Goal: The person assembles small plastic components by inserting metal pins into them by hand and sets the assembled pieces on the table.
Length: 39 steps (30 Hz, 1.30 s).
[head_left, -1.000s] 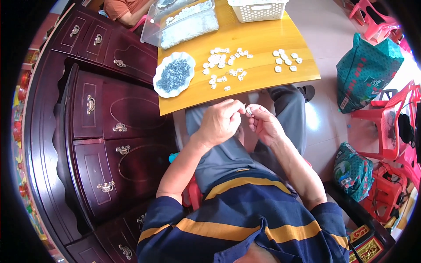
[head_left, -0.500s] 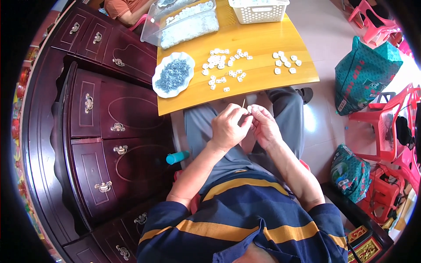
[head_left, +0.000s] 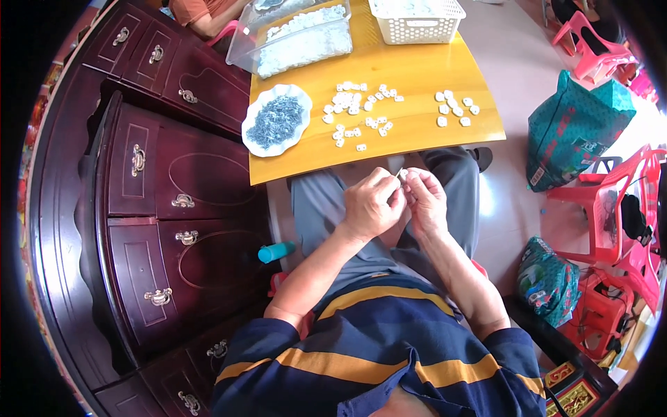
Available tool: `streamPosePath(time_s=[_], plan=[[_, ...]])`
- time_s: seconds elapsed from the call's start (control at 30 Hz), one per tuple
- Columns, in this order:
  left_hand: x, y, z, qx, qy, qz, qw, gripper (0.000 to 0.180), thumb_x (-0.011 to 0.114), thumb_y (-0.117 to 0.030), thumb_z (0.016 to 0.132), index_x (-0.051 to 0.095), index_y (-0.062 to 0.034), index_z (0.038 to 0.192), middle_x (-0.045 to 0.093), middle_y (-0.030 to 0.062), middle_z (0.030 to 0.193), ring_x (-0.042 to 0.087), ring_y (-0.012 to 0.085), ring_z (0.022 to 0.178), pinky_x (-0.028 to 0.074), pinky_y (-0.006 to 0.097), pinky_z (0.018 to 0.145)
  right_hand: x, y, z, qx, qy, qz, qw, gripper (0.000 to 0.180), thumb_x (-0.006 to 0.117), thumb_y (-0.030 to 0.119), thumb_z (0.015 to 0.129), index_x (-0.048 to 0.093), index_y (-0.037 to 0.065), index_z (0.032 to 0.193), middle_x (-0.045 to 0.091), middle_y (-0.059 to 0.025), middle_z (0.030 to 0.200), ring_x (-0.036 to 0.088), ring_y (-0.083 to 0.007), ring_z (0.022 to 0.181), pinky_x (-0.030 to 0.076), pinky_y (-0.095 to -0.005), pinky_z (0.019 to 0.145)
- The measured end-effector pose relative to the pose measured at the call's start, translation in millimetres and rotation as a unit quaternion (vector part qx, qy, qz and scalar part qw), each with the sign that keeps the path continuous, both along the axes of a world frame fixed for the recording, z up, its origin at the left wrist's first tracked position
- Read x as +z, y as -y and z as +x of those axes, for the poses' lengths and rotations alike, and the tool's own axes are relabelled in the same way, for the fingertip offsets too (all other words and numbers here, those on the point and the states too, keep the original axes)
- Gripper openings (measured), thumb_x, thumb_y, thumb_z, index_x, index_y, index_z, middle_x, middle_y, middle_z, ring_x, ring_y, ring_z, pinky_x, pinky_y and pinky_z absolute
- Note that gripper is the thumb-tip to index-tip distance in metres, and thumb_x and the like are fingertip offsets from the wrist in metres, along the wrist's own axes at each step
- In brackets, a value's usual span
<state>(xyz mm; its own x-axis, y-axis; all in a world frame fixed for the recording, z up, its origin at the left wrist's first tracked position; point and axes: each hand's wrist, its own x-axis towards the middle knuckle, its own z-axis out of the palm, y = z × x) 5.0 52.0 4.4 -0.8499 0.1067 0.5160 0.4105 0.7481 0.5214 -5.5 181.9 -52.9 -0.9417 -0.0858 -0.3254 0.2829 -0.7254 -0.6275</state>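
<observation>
Over my lap, just below the front edge of the yellow wooden table (head_left: 417, 76), my left hand (head_left: 372, 205) and my right hand (head_left: 425, 201) meet fingertip to fingertip. Both pinch one small white piece (head_left: 401, 174) between thumbs and forefingers. On the table lie several loose small white pieces (head_left: 358, 111) in the middle and a smaller group (head_left: 455, 108) to the right. A white scalloped dish (head_left: 276, 119) with small grey-blue parts sits at the table's left edge.
A clear plastic tub (head_left: 299, 35) of white pieces and a white perforated basket (head_left: 415, 17) stand at the table's far side. A dark wooden cabinet (head_left: 160, 201) with drawers fills the left. A green bag (head_left: 573, 128), red plastic chairs (head_left: 618, 208) and a teal cylinder (head_left: 276, 251) stand around.
Both hands have stayed together over my lap, shifting slightly while working the small white piece. The view has shifted a little; the table items have not moved.
</observation>
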Motion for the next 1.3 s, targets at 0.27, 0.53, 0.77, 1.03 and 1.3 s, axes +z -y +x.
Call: streamPosePath(time_s=[0.27,0.53,0.77,1.03,1.3], plan=[[-9.3,39.1,11.1,0.013,0.028,0.048,0.998,0.013,0.072,-0.004,0.075,0.061,-0.0086,0.080,0.062,0.0077,0.079,0.065,0.0305,0.067,0.052,0.040,0.057,32.8,-12.1,-63.7,0.013,-0.227,0.531,0.816,0.016,0.073,0.017,0.090,0.071,0.002,0.095,0.071,-0.0063,0.079,0.067,-0.0142,0.068,0.053,-0.0286,0.066],[-5.2,96.5,-4.7,0.090,0.001,0.037,0.995,0.012,0.071,-0.006,0.079,0.059,-0.0091,0.079,0.061,0.0079,0.078,0.064,0.0316,0.070,0.051,0.042,0.058,46.2,0.8,-125.6,0.055,-0.342,0.725,0.595,0.009,0.068,0.018,0.088,0.070,0.010,0.090,0.069,-0.0130,0.087,0.068,-0.0344,0.081,0.054,-0.0439,0.072],[-23.0,139.2,-39.8,0.114,-0.063,-0.050,0.990,0.009,0.070,-0.008,0.080,0.061,-0.0075,0.082,0.062,0.0080,0.085,0.064,0.0307,0.075,0.052,0.044,0.064,68.8,50.2,-137.4,0.057,-0.376,0.737,0.559,0.010,0.066,0.019,0.090,0.070,0.011,0.094,0.068,-0.0105,0.095,0.068,-0.0337,0.086,0.055,-0.0451,0.075],[-33.3,139.4,-47.9,0.133,-0.086,-0.073,0.985,0.007,0.068,-0.011,0.081,0.062,-0.0073,0.082,0.066,0.0058,0.102,0.064,0.0263,0.088,0.052,0.040,0.072,67.1,126.9,-148.0,0.145,-0.441,0.702,0.541,0.017,0.071,0.025,0.087,0.071,0.009,0.092,0.070,-0.0119,0.093,0.069,-0.0328,0.082,0.055,-0.0426,0.073],[-38.4,147.5,-45.3,0.125,-0.098,-0.038,0.987,0.009,0.072,-0.008,0.080,0.063,-0.0053,0.083,0.069,0.0085,0.099,0.066,0.0290,0.086,0.054,0.040,0.072,55.8,147.5,-156.0,0.175,-0.415,0.744,0.493,0.018,0.068,0.026,0.086,0.070,0.009,0.093,0.070,-0.0129,0.095,0.069,-0.0341,0.087,0.054,-0.0446,0.076]])
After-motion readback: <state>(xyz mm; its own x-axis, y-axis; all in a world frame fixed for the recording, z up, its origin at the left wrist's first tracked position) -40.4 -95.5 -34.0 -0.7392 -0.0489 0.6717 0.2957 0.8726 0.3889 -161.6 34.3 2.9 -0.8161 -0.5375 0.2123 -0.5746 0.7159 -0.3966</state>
